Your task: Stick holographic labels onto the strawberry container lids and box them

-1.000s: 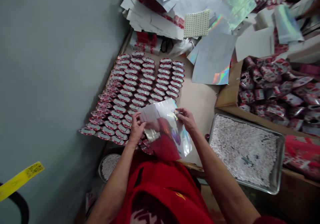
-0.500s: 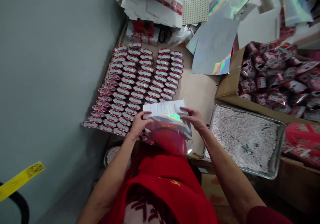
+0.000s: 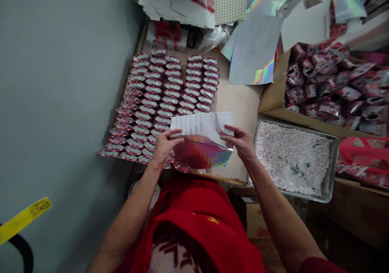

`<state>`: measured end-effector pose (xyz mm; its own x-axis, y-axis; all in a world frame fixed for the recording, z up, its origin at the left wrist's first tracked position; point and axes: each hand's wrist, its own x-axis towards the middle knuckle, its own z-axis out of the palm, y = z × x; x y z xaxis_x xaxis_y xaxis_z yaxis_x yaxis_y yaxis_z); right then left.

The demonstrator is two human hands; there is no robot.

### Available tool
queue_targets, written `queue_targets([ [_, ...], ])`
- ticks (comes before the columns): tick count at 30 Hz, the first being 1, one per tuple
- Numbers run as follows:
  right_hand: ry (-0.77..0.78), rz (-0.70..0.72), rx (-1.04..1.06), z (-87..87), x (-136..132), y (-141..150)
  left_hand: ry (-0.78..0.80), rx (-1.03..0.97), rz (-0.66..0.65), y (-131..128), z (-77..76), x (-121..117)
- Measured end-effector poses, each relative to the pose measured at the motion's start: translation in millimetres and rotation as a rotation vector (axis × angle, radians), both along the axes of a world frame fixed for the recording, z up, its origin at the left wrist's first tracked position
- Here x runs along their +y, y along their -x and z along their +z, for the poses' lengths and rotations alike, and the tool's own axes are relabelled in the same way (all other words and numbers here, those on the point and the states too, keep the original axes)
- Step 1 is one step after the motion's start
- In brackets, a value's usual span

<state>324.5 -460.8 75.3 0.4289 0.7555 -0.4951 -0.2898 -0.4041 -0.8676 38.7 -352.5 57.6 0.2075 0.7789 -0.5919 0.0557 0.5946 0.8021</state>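
Note:
Between my two hands is a shiny holographic sheet point(image 3: 202, 153), with a row of white strips point(image 3: 194, 123) along its far edge. My left hand point(image 3: 165, 143) pinches its left side, thumb below and fingers at the white edge. On the right side, my right hand point(image 3: 240, 141) grips the same sheet near the corner. Just beyond and to the left stand several rows of small red-and-white packets point(image 3: 148, 96) with oval pale tops. The sheet covers the nearest part of those rows.
A metal tray point(image 3: 334, 163) of small pale pellets sits at my right. Behind it, a cardboard box point(image 3: 273, 98) is full of printed packets. Holographic sheets point(image 3: 253, 50), a sticker sheet point(image 3: 230, 4) and white papers lie at the back. A wall point(image 3: 60, 82) bounds the left.
The sheet has moved slightly away from my body and tilted, so its white strips show more clearly. Both hands still hold it. The whole view has shifted a little.

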Motion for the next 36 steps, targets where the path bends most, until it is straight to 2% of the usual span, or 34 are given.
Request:
queue_targets([
  [4,0.030,0.018,0.051,9.1,-0.5,-3.9,-0.008,0.000,0.016,6.6,5.7,8.8],
  [7,0.022,-0.011,0.111,2.7,-4.8,-3.1,-0.009,0.035,-0.026,7.6,10.5,10.8],
  [9,0.021,0.004,0.067,-2.0,-8.8,-1.2,-0.090,0.118,-0.056,6.7,14.4,8.9],
  [11,0.014,0.092,-0.067,-3.0,-12.1,-0.9,-0.256,0.229,-0.096,6.1,17.0,5.8],
  [14,-0.034,0.326,-0.382,3.7,-12.3,-6.8,-0.490,0.357,-0.167,7.4,16.3,2.4],
  [17,-0.052,0.531,-0.627,15.9,-3.4,-16.1,-0.588,0.442,-0.227,9.7,15.2,2.1],
  [19,-0.071,0.579,-0.705,24.1,6.5,-20.3,-0.647,0.550,-0.250,9.3,19.5,2.7],
  [21,-0.108,0.609,-0.654,30.2,17.9,-21.4,-0.728,0.686,-0.265,5.5,28.6,4.0],
  [23,-0.110,0.670,-0.446,32.9,28.9,-20.7,-0.806,0.723,-0.343,-2.6,38.7,6.8],
  [24,-0.088,0.692,-0.320,32.8,34.0,-20.5,-0.825,0.677,-0.420,-7.9,42.3,8.9],
  [27,0.021,0.670,-0.099,27.6,46.3,-25.6,-0.733,0.429,-0.641,-25.1,42.7,17.4],
  [30,0.084,0.706,-0.138,21.2,54.6,-41.4,-0.519,0.339,-0.657,-36.4,30.9,26.0],
  [33,0.125,0.847,-0.346,18.9,62.1,-54.2,-0.441,0.390,-0.709,-41.3,18.0,32.3],
  [36,0.083,0.966,-0.702,17.5,72.9,-42.8,-0.457,0.368,-0.788,-46.2,6.2,38.3],
])
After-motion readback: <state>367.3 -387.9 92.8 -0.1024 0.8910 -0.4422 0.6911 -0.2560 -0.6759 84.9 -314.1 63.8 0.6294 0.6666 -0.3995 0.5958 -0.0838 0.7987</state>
